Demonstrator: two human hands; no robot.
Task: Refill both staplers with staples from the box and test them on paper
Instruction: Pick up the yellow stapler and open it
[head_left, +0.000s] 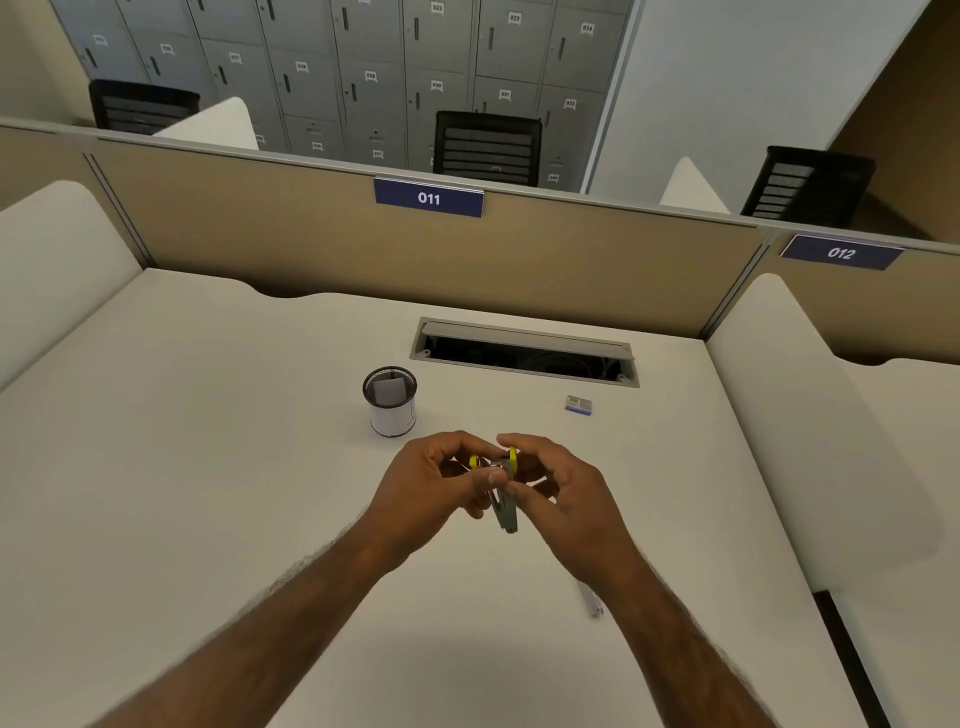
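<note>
A small grey stapler with yellow ends (506, 506) is held above the middle of the white desk (208, 467). My left hand (436, 488) grips it from the left and my right hand (556, 488) pinches it from the right, fingers curled round its upper part. Its lower grey end points down toward me. A second, whitish stapler (591, 603) lies on the desk beside my right forearm, partly hidden. The small staple box (579, 405) lies flat farther back on the right. A folded paper sits inside the mesh cup (390, 400).
An open cable hatch (524, 353) is set into the desk behind the cup. A tan partition labelled 011 (429, 198) closes the back. White side dividers (47, 270) flank the desk on both sides.
</note>
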